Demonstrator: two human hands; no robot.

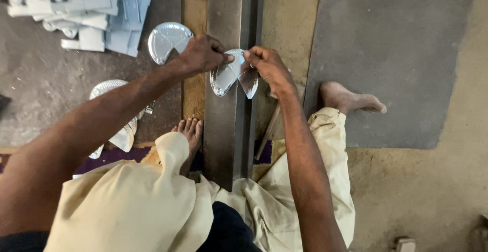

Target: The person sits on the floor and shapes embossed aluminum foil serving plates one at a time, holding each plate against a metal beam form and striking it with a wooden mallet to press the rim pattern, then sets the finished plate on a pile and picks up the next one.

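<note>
Both hands pinch one silver foil plate piece (231,76): the left hand (203,54) grips its upper left edge, the right hand (269,68) its upper right. It hangs over a long metal bar (226,145). Another cut silver plate (168,39) lies beside the left hand.

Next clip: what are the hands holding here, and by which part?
Both hands hold one silver foil plate piece over the metal beam. The left hand and right hand pinch its upper edge with their fingers; the rounded rim hangs downward.
</note>
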